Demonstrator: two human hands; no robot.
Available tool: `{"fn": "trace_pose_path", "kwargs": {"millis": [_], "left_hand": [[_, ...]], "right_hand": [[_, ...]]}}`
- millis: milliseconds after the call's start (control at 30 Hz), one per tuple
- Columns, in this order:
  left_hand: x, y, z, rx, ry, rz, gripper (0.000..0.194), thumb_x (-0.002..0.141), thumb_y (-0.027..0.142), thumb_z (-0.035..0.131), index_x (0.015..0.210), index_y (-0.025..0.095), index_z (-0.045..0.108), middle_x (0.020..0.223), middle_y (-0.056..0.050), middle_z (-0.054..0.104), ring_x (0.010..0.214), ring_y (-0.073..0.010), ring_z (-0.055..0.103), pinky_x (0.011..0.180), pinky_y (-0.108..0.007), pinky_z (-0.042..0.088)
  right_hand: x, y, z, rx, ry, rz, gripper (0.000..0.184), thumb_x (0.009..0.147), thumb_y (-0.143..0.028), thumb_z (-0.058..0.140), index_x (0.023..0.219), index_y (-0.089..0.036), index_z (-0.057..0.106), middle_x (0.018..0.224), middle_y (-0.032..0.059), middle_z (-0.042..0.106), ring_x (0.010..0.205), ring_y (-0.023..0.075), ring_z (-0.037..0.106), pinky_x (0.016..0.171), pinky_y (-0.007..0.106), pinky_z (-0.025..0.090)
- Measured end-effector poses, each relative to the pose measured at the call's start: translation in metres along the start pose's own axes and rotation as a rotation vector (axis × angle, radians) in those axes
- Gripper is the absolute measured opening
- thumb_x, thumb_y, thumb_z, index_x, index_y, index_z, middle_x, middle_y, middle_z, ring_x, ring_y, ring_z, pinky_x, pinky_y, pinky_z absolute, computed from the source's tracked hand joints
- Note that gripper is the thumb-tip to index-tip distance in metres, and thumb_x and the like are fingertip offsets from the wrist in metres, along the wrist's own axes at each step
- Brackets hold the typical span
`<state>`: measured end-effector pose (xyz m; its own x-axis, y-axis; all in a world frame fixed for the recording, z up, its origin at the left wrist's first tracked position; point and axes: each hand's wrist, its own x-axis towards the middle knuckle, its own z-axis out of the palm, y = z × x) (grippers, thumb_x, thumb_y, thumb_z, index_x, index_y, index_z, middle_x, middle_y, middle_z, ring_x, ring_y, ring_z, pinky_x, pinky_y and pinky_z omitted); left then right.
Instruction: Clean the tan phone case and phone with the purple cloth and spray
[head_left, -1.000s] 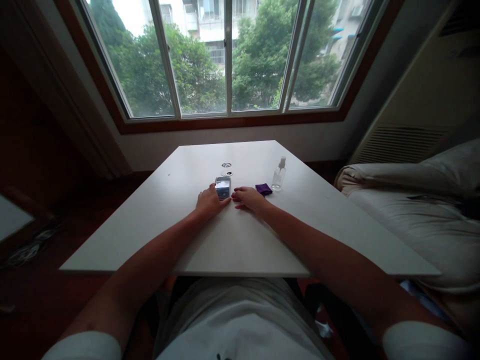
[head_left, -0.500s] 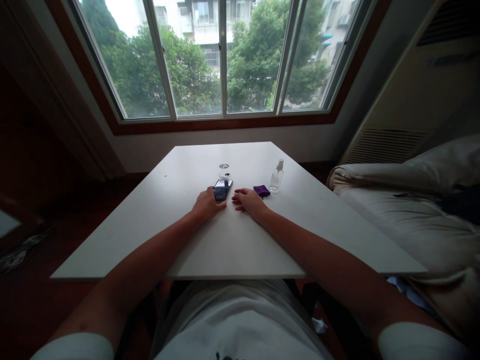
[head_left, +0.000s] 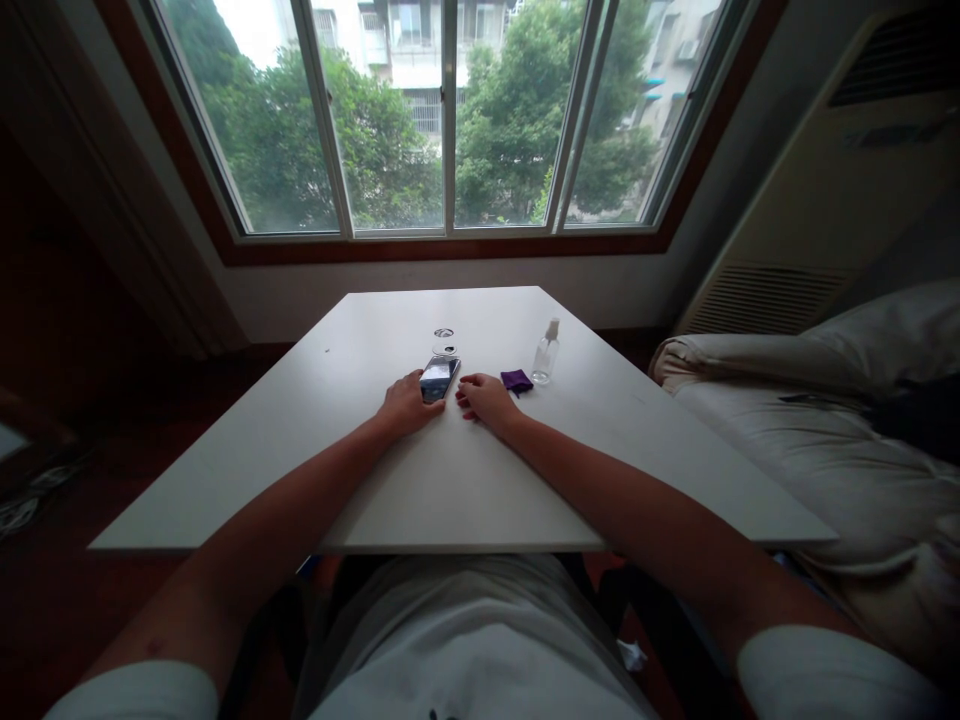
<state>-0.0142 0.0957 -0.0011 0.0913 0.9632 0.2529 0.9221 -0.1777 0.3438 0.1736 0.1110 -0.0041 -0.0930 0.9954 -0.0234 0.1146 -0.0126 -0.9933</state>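
On the white table lies a smartphone with a dark, reflective screen. My left hand is closed around its left side and lower edge, the thumb along the bottom. Just to the phone's right, my right hand rests low over the table, loosely bent, its fingers a little apart and nothing visible in them. A folded purple cloth lies right beside that hand. Behind the cloth stands a clear spray bottle, upright.
Beyond the phone lie a small clear case-like object and a round ring-shaped item, too small to name surely. A window is behind the table. To the right is a pale sofa.
The view has shifted slightly, so table items sit a little further left. My left hand stays on the phone; the right hand's fingers look slightly more bent.
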Motion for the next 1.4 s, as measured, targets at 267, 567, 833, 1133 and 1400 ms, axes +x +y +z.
{"fn": "trace_pose_path", "kwargs": {"millis": [267, 567, 833, 1133, 1400], "left_hand": [[-0.003, 0.006, -0.004, 0.016, 0.025, 0.029, 0.077, 0.079, 0.057, 0.064, 0.140, 0.015, 0.045, 0.134, -0.016, 0.060, 0.121, -0.0314, 0.058, 0.099, -0.036, 0.043], [-0.027, 0.027, -0.014, -0.007, 0.013, -0.004, 0.088, 0.073, 0.059, 0.071, 0.142, 0.010, 0.043, 0.118, -0.020, 0.068, 0.105, -0.0328, 0.065, 0.084, -0.035, 0.048], [-0.049, 0.049, -0.024, -0.369, -0.166, -0.005, 0.084, 0.076, 0.052, 0.072, 0.145, 0.019, 0.038, 0.127, -0.012, 0.067, 0.105, -0.0261, 0.067, 0.084, -0.031, 0.051], [-0.053, 0.051, -0.032, -0.336, -0.064, 0.288, 0.089, 0.069, 0.034, 0.077, 0.146, 0.018, 0.037, 0.135, -0.014, 0.057, 0.119, -0.0291, 0.057, 0.103, -0.039, 0.047], [-0.045, 0.039, -0.022, -0.291, -0.008, 0.240, 0.102, 0.074, 0.040, 0.073, 0.156, 0.011, 0.021, 0.149, -0.021, 0.042, 0.135, -0.0357, 0.045, 0.111, -0.047, 0.039]], "right_hand": [[-0.001, -0.001, -0.002, 0.033, 0.005, 0.009, 0.017, 0.088, -0.021, 0.063, 0.103, -0.014, 0.061, 0.086, 0.0075, 0.069, 0.064, 0.0139, 0.065, 0.043, 0.020, 0.052], [-0.012, -0.011, -0.014, 0.135, -0.025, 0.126, 0.009, 0.092, -0.020, 0.059, 0.092, -0.012, 0.060, 0.096, 0.0141, 0.068, 0.075, 0.0198, 0.069, 0.054, 0.030, 0.061], [-0.016, -0.018, -0.025, 0.344, 0.049, 0.222, 0.029, 0.102, -0.040, 0.049, 0.096, -0.014, 0.058, 0.082, 0.0091, 0.068, 0.066, 0.0172, 0.067, 0.063, 0.034, 0.062], [-0.019, -0.024, -0.059, 0.300, 0.250, 0.086, 0.027, 0.100, -0.035, 0.051, 0.088, -0.014, 0.061, 0.074, 0.0064, 0.068, 0.059, 0.0155, 0.065, 0.046, 0.025, 0.057], [-0.046, -0.031, -0.029, 0.416, 0.025, -0.003, 0.026, 0.100, -0.036, 0.053, 0.088, -0.013, 0.061, 0.079, 0.0092, 0.070, 0.063, 0.0189, 0.069, 0.048, 0.029, 0.061]]}}
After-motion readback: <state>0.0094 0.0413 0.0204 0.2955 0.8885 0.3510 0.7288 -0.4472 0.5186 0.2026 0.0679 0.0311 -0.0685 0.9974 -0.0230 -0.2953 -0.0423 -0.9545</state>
